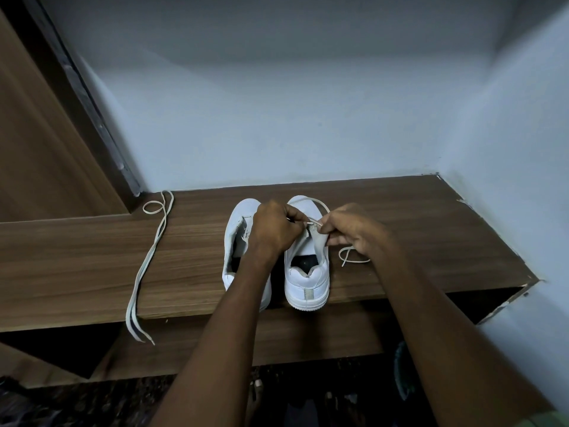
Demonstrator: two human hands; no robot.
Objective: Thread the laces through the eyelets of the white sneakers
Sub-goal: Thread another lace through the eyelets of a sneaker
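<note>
L hand (276,227): fingers pinch the lace (320,205) at right sneaker (306,269).
R hand (351,231): pinches lace too.
Risk: tip can miss eyelet, grip w/ fingertips only.

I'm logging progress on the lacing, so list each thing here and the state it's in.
Right sneaker: upright on the shelf, being laced.
Left sneaker: upright, no lace seen.
Lace in use: pinched by both hands.
Spare lace: loose, ends overhanging the edge.
Left hand: pinching.
Right hand: pinching.
</note>
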